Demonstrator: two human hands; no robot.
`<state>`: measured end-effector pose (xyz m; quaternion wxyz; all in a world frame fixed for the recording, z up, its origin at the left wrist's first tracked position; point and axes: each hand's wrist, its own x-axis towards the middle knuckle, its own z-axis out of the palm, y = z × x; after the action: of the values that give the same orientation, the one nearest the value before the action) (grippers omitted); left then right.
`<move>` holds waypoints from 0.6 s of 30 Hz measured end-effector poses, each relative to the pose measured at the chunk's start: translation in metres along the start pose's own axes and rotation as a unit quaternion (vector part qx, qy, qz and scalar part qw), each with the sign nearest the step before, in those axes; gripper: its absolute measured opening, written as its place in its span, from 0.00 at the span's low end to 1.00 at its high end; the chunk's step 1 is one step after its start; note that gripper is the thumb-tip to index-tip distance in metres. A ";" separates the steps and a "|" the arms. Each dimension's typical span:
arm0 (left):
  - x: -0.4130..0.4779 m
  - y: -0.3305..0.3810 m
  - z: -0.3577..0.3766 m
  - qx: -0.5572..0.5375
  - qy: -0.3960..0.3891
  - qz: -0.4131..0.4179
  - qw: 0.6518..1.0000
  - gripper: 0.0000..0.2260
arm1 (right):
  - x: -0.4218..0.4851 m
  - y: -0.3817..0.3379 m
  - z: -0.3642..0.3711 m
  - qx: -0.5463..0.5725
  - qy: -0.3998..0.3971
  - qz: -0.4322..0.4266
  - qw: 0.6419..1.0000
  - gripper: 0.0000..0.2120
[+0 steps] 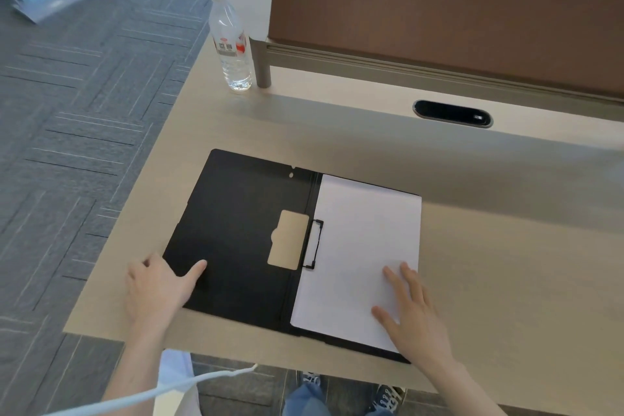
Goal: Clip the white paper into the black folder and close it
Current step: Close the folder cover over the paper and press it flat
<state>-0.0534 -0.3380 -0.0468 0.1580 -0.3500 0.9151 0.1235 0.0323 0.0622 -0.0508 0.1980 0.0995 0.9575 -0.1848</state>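
Note:
The black folder (pixel 236 230) lies open and flat on the desk. Its left cover has a cut-out window showing the desk through it. The white paper (pixel 364 243) covers the folder's right half, with the black clip (pixel 314 244) down on its left edge by the spine. My left hand (pixel 158 290) rests at the cover's near-left corner, thumb on top of it and fingers at its edge. My right hand (pixel 410 317) lies flat, fingers spread, on the paper's near-right part.
A clear water bottle (pixel 231 44) stands at the desk's far left, beside a post of the brown partition (pixel 439 3). A black cable port (pixel 452 113) sits in the light wood desk (pixel 506 263). The desk's left edge drops to grey carpet. A white cable (pixel 162 388) hangs below.

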 end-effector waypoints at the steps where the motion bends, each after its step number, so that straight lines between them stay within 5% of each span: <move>1: 0.003 -0.001 0.000 -0.010 -0.001 0.008 1.000 0.35 | 0.000 -0.001 0.000 0.000 -0.004 0.000 1.000 0.35; 8: 0.011 0.001 -0.058 -0.181 -0.075 -0.013 0.981 0.20 | 0.002 -0.001 -0.003 0.000 -0.023 0.005 1.000 0.35; 11: -0.029 0.012 -0.106 -0.281 -0.188 0.096 0.936 0.16 | 0.000 -0.007 -0.012 0.012 -0.035 0.005 0.999 0.34; 13: -0.071 0.027 -0.131 -0.301 -0.260 0.194 0.897 0.23 | -0.005 -0.016 -0.020 0.042 -0.017 -0.013 0.999 0.33; 16: -0.131 0.067 -0.126 -0.296 -0.305 0.309 0.851 0.24 | -0.023 -0.045 -0.049 0.242 -0.012 -0.012 0.970 0.29; 18: -0.162 0.103 -0.094 -0.232 -0.296 0.367 0.851 0.23 | -0.038 -0.065 -0.074 0.464 -0.070 0.041 0.882 0.23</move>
<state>-0.0277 -0.1976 0.1125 0.2788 0.0383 0.8314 0.4792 0.0242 0.0275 0.0484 0.2029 0.2058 0.7410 -0.6062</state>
